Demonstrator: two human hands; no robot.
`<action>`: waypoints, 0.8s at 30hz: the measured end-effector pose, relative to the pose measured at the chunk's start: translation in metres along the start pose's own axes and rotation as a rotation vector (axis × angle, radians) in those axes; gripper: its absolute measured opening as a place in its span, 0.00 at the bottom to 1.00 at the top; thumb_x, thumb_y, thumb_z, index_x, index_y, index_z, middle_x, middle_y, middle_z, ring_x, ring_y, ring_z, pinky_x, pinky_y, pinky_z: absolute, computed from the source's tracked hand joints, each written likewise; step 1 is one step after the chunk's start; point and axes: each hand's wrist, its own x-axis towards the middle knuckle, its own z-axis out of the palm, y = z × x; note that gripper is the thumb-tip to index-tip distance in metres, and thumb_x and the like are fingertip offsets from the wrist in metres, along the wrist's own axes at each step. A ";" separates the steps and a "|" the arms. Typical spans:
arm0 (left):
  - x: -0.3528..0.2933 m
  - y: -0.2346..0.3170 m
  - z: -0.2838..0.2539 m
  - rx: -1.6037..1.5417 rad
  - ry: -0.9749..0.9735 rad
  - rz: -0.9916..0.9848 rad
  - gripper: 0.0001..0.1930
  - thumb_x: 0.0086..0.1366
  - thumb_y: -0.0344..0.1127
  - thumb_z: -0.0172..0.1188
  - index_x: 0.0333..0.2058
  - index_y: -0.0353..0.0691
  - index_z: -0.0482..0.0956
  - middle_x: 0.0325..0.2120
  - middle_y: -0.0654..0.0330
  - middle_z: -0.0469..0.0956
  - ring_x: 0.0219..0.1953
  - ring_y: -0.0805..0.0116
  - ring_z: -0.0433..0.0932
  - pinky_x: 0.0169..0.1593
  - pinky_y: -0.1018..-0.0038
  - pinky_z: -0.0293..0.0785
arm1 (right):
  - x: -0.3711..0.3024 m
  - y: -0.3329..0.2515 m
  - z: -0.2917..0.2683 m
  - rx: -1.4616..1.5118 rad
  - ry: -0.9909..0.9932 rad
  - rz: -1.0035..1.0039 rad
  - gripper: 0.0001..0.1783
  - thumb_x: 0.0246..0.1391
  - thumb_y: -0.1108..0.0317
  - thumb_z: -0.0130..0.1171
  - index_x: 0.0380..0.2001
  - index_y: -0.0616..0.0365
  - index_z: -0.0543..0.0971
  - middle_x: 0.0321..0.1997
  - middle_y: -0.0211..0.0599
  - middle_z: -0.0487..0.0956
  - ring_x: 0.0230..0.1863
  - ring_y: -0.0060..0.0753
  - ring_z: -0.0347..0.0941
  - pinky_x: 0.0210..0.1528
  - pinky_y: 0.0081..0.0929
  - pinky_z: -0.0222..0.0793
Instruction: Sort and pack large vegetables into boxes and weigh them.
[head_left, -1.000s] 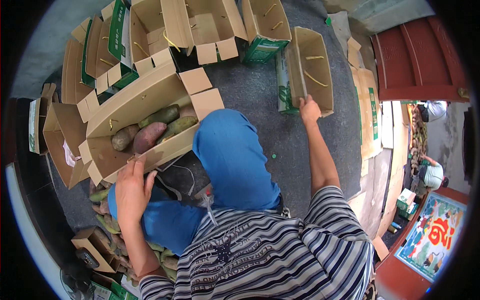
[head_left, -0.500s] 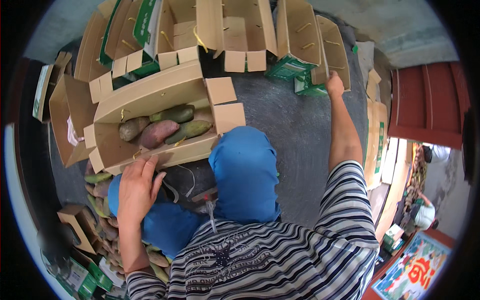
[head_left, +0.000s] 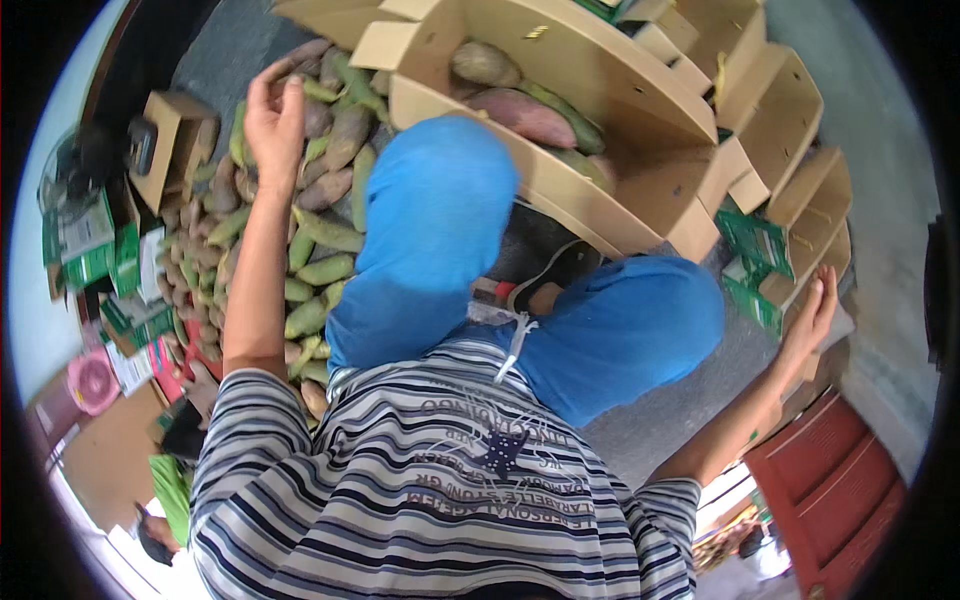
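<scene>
Fingers apart and slightly curled, my left hand [head_left: 275,125] reaches over the far edge of a pile of long green and purplish-brown produce [head_left: 325,230]. I cannot tell whether it touches a piece; nothing shows in its grasp. An open cardboard box [head_left: 665,100] stands in front of my knees. Inside lie several large pieces, among them a reddish-purple one [head_left: 525,115], a brown one [head_left: 487,64] and a green one [head_left: 565,110]. Out to the right, my right hand [head_left: 815,312] is open beside the last upright cardboard box [head_left: 825,205] in a row.
Other open cardboard boxes [head_left: 775,120] with green outsides line the far right along the wall. At left are a small cut carton [head_left: 172,160], green-and-white cartons [head_left: 85,240] and a pink round object [head_left: 92,382]. A person in green [head_left: 170,495] is at lower left. A red door [head_left: 830,480] stands lower right.
My view has swung left. My left hand has left the front box's edge and reached to the produce pile. My right hand has let go of the end box in the row.
</scene>
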 end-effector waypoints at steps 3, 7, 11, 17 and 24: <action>-0.025 -0.100 -0.029 0.210 -0.031 -0.223 0.15 0.55 0.35 0.56 0.39 0.33 0.73 0.28 0.59 0.75 0.30 0.73 0.72 0.38 0.77 0.69 | -0.009 -0.096 0.018 -0.007 -0.105 -0.248 0.19 0.59 0.65 0.41 0.49 0.65 0.68 0.50 0.47 0.71 0.52 0.37 0.67 0.56 0.30 0.58; -0.093 -0.191 -0.048 0.618 -0.289 -0.303 0.19 0.50 0.40 0.57 0.41 0.38 0.73 0.36 0.45 0.75 0.39 0.48 0.73 0.43 0.62 0.69 | -0.018 -0.181 0.055 -0.111 -0.383 -0.637 0.22 0.56 0.68 0.35 0.50 0.68 0.67 0.50 0.47 0.71 0.53 0.39 0.65 0.56 0.31 0.56; -0.161 -0.234 -0.066 0.900 -0.327 -0.573 0.25 0.48 0.44 0.60 0.42 0.34 0.71 0.39 0.42 0.73 0.41 0.47 0.73 0.45 0.62 0.68 | -0.031 -0.236 0.115 -0.160 -0.626 -0.631 0.24 0.55 0.55 0.44 0.47 0.63 0.69 0.48 0.47 0.72 0.50 0.45 0.68 0.53 0.36 0.60; -0.210 -0.282 -0.062 0.425 -0.127 -1.191 0.34 0.44 0.49 0.67 0.45 0.29 0.70 0.41 0.46 0.74 0.41 0.54 0.74 0.44 0.67 0.70 | -0.051 -0.216 0.170 -0.490 -1.095 -0.583 0.27 0.47 0.57 0.57 0.50 0.58 0.68 0.47 0.47 0.72 0.47 0.48 0.68 0.47 0.35 0.65; -0.237 -0.319 -0.067 0.158 0.032 -1.423 0.34 0.41 0.44 0.70 0.44 0.28 0.69 0.40 0.47 0.74 0.40 0.57 0.75 0.43 0.67 0.70 | -0.051 -0.182 0.202 -0.519 -1.138 -0.561 0.19 0.48 0.62 0.54 0.43 0.59 0.70 0.38 0.46 0.74 0.40 0.49 0.70 0.41 0.39 0.66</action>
